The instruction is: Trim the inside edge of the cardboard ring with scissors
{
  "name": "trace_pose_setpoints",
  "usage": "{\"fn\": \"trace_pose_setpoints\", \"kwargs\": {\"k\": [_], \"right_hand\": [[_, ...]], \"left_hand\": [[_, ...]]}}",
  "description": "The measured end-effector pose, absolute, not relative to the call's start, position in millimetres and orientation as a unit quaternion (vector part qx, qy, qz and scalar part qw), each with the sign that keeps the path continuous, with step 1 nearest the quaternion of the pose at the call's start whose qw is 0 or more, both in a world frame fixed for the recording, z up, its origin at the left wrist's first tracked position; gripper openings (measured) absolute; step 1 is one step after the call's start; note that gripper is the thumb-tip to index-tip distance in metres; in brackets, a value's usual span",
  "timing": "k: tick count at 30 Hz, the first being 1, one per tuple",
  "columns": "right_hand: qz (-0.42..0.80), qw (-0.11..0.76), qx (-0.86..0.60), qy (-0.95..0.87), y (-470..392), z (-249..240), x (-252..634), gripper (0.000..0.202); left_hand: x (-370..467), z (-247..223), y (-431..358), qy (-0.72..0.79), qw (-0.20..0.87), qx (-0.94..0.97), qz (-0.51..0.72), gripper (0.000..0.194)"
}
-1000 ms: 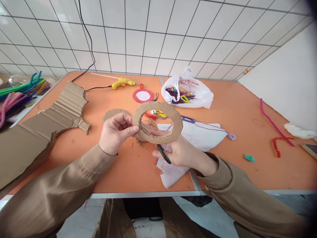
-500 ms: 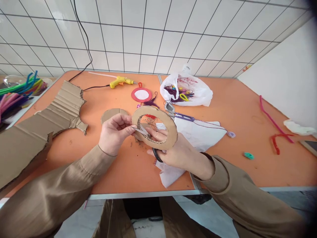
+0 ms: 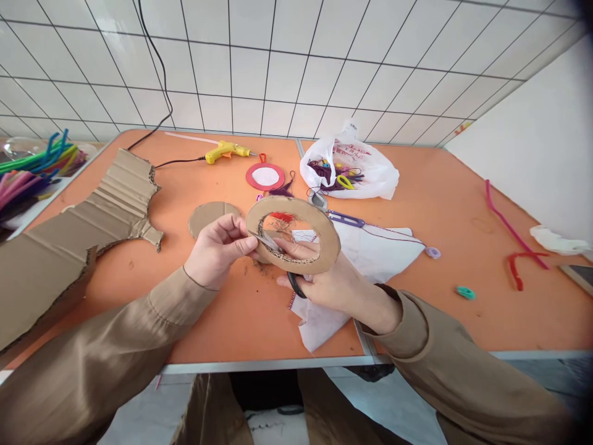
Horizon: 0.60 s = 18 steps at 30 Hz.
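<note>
A flat cardboard ring is held up over the table, its inner edge rough and frayed. My left hand pinches the ring's left side between thumb and fingers. Behind and below the ring, my right hand is closed on black-handled scissors. The scissor blades lie across the ring's opening at its lower left inner edge, near my left thumb. The ring partly hides my right fingers. A cardboard disc lies just beyond my left hand, and a white cloth spreads beneath my right.
A large torn cardboard piece covers the left side. Farther back lie a yellow glue gun, a red-rimmed round piece and a white plastic bag. Purple-handled scissors rest by the cloth; pipe cleaners lie right.
The ring has shifted slightly to the right and turned a little. Both hands keep their grip, and the scissors have moved slightly right with my right hand.
</note>
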State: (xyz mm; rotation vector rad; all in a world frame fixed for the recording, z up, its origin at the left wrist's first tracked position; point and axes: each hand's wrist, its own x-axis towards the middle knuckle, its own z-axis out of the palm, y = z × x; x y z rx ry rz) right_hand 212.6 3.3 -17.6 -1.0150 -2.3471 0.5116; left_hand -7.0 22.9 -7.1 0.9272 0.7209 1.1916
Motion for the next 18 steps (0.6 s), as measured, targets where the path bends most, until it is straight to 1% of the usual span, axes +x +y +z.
{"fn": "trace_pose_setpoints", "kwargs": {"k": [3,8,16,18], "right_hand": [[0.190,0.285,-0.342,-0.875,4.5,-11.7,214.8,0.060],[0.260,0.237,-0.329,-0.876,7.8,-7.2,218.0,0.061],[0.237,0.254,-0.332,-0.877,8.2,-14.3,215.8,0.061],[0.242,0.264,-0.347,-0.867,8.3,-12.5,215.8,0.054]], "left_hand": [[-7.9,-6.9,23.6,0.308,0.674,0.422,0.522,0.037],[-9.3,-9.6,25.6,0.311,0.660,0.441,0.523,0.037],[-7.1,-13.6,26.6,0.311,0.668,0.432,0.520,0.041],[-8.5,-13.3,27.3,0.305,0.680,0.423,0.516,0.039]]}}
